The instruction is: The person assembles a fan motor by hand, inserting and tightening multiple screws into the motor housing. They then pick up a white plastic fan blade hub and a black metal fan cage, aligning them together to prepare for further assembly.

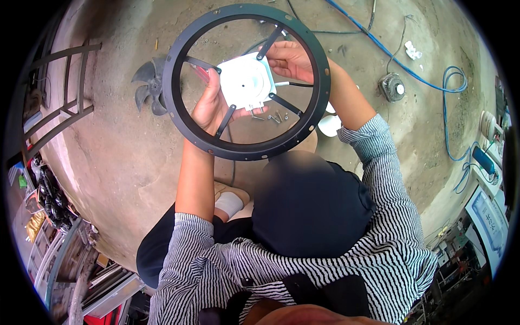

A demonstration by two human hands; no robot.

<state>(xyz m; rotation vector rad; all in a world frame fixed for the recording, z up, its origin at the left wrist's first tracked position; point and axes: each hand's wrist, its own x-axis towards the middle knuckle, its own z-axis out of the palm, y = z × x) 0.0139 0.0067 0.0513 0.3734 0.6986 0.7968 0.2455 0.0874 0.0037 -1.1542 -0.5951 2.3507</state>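
Observation:
A black round fan frame point(319, 81) with four short bracket arms is held up in front of me. In its centre sits a white, roughly square fan motor point(246, 81) with a cable leaving its right side. My left hand point(208, 105) reaches through from the lower left and grips the motor, its thumb along the left side and fingers underneath. My right hand point(292, 60) is at the motor's upper right corner, beside a bracket arm point(271, 42). Its fingers are pinched together; what lies between them is hidden. Several screws point(277, 117) lie on the floor below the frame.
A dark fan blade point(149, 86) lies on the floor to the left, near a metal rack point(70, 81). At right are another motor point(391, 88) with a cord, a blue hose point(401, 60) and crumpled white paper point(413, 50). A white round piece point(329, 125) rests by my right forearm.

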